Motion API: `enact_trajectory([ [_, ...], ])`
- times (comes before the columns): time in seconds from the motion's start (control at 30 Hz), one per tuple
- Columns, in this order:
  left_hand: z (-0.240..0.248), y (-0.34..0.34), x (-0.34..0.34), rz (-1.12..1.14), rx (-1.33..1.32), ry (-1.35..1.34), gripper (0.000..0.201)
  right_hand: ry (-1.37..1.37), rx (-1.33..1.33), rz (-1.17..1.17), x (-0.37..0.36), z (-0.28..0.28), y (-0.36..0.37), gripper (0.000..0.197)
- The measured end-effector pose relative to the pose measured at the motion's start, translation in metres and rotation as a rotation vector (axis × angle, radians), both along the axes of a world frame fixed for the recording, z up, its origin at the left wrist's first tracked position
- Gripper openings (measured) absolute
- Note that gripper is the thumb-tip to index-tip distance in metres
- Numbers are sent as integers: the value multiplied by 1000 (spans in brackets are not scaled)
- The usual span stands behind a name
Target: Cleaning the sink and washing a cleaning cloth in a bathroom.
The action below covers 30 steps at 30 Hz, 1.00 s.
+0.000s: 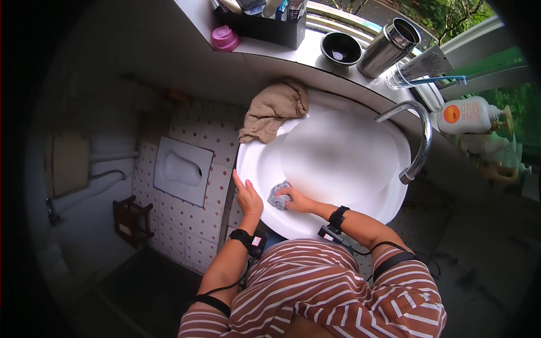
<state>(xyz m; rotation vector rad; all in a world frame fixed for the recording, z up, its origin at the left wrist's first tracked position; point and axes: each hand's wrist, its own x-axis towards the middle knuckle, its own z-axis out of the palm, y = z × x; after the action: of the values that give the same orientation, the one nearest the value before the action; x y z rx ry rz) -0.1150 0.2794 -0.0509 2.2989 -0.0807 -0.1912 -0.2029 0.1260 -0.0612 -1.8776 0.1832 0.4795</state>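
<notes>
A white oval washbasin (253, 163) stands in front of me, with what looks like cloudy water (332, 158) in its bowl. My right hand (300, 201) is closed round a crumpled grey cloth (276, 198), pressed to the basin's near left rim. At the outer left edge of the basin, my left hand (248, 198) rests with its fingers stretched out, holding nothing. Over the far left rim hangs a bunched brown towel (273, 112), apart from both hands. A curved chrome tap (424, 135) rises at the basin's right side.
Along the ledge behind the basin stand a pink lid (225, 38), a dark organizer box (265, 28), a black bowl (341, 49), a steel flask (389, 48) and a glass with a toothbrush (400, 78). A white pump bottle (468, 115) is at right. A squat toilet (183, 170) and brown stool (133, 222) lie left.
</notes>
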Motion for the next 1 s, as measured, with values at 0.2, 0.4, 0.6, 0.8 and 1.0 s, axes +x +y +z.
enact_trajectory([
  [0.2, -4, -10, 1, -30, 29, -71, 49, 49, 538, -1158, 92, -39, 15, 42],
  [0.4, 5, -6, 1, -18, 47, -14, 49, -28, 113, -797, 57, -12, 21, 43],
  [0.6, -1, -3, 0, -25, 7, -93, 49, 111, -108, 419, -27, 20, -43, 37],
  [0.8, 1, -2, 1, -23, 39, -66, 50, 268, 255, -731, -7, -18, -39, 49],
  [1.0, 5, -12, 0, -34, 11, -53, 50, 169, -88, -1411, 86, -45, -13, 49],
])
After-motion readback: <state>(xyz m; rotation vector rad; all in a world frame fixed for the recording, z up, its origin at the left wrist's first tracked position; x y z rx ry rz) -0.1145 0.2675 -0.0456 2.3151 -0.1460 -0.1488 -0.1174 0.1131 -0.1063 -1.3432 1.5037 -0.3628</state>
